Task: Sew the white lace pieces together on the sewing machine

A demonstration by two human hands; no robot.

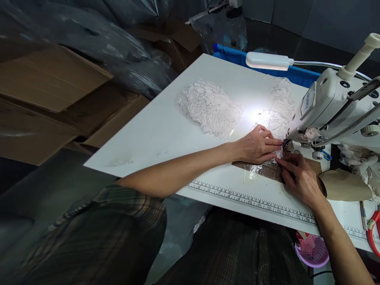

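My left hand [260,145] lies flat with fingers stretched out, pressing a piece of white lace [278,153] beside the needle area of the sewing machine [314,107]. From the near side, my right hand [301,178] has its fingers bent and drawn together at the edge of the same lace; its fingertips are partly hidden. More lace [279,107] stretches behind my left hand toward the back of the table. A separate heap of white lace [210,107] rests to the left, under the lamp's bright spot.
A white lamp [268,61] hangs over the white table [160,130], with a printed ruler [252,202] along its front edge. Red-handled scissors [372,233] lie at the right. Below is a purple basket [317,259]. Cardboard boxes [50,79] stand left.
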